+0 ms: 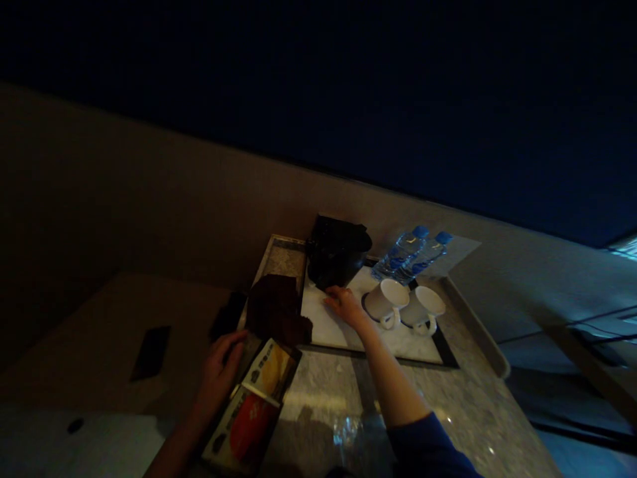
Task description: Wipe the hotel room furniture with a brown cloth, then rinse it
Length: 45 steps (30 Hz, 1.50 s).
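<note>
My right hand [344, 305] reaches over the white tray [321, 322], fingers stretched out just in front of a black kettle-like vessel [338, 252]; whether the fingertips touch the tray I cannot tell. Beside a box of packets [271, 368], one yellow and one red, my left hand [223, 362] is open with thumb and fingers apart. A crumpled dark red cloth [279, 309] lies between the hands, behind the box. Two white mugs [385, 299] stand upright on the tray, right of my right hand.
Two water bottles [401, 252] with blue caps stand behind the mugs, against the wall. The grey stone counter [323, 385] has a raised rim [478, 332] at its right. A dark rectangular plate [150, 352] shows at the left. The light is dim.
</note>
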Each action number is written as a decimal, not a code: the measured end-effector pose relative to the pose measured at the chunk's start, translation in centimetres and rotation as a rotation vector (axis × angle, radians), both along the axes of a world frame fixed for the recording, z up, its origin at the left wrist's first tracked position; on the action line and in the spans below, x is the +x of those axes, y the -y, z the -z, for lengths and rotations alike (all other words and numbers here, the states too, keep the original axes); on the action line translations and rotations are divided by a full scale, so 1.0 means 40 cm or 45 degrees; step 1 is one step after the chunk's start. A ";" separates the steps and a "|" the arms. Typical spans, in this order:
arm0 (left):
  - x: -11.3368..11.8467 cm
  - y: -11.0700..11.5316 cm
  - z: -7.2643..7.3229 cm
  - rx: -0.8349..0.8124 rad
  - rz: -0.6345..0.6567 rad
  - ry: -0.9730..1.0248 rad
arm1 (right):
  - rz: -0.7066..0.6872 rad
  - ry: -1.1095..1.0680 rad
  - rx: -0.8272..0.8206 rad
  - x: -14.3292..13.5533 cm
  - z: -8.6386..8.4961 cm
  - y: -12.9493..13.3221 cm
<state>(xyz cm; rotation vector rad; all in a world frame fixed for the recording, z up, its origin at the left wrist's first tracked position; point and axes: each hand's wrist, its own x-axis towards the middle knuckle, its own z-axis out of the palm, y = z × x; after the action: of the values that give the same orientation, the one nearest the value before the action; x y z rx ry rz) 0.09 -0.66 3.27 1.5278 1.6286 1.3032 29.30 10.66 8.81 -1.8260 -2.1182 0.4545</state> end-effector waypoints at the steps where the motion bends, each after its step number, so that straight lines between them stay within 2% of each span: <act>1: 0.004 0.007 -0.010 -0.002 0.000 -0.001 | -0.039 -0.063 0.012 -0.002 -0.012 0.016; 4: 0.006 0.047 -0.032 -0.073 -0.050 0.042 | -0.186 -0.314 0.080 -0.016 -0.056 0.092; 7: -0.012 0.110 -0.050 -0.227 -0.068 0.214 | -0.349 -0.455 0.053 -0.042 -0.093 0.199; 10: -0.034 0.177 -0.056 -0.319 0.023 0.326 | -0.630 -0.284 0.069 -0.081 -0.093 0.296; 12: -0.039 0.214 -0.053 -0.317 0.066 0.244 | -0.805 -0.048 0.158 -0.107 -0.074 0.334; 15: -0.028 0.250 -0.051 -0.304 0.043 0.068 | -0.955 0.205 0.214 -0.134 -0.048 0.351; 18: 0.001 0.265 -0.072 -0.377 -0.043 0.016 | -0.996 0.215 0.235 -0.135 -0.049 0.360; 21: 0.031 0.264 -0.113 -0.380 -0.054 0.043 | -0.933 0.138 0.311 -0.114 -0.069 0.390; 24: 0.048 0.245 -0.137 -0.246 0.018 0.196 | -0.773 0.061 0.425 -0.070 -0.100 0.430; 27: 0.056 0.208 -0.128 -0.135 0.133 0.307 | -0.529 0.006 0.539 -0.001 -0.135 0.447; 30: 0.074 0.145 -0.114 -0.020 0.234 0.128 | -0.233 0.058 0.573 0.075 -0.156 0.426; 34: 0.107 0.033 -0.109 0.177 0.332 -0.361 | 0.048 0.279 0.565 0.142 -0.138 0.368; 38: 0.110 -0.062 -0.077 0.275 0.441 -0.676 | 0.152 0.353 0.442 0.149 -0.103 0.323; 42: 0.100 -0.102 -0.052 0.265 0.493 -0.764 | 0.169 0.352 0.340 0.132 -0.081 0.302; 45: 0.095 -0.107 -0.074 0.216 0.440 -0.629 | 0.160 0.391 0.298 0.120 -0.067 0.294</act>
<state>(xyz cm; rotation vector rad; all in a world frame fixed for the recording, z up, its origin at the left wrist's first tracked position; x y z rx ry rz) 3.88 3.62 6.25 2.2544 1.4542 0.9405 34.11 -1.12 11.47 -1.9738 -2.1190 -0.1090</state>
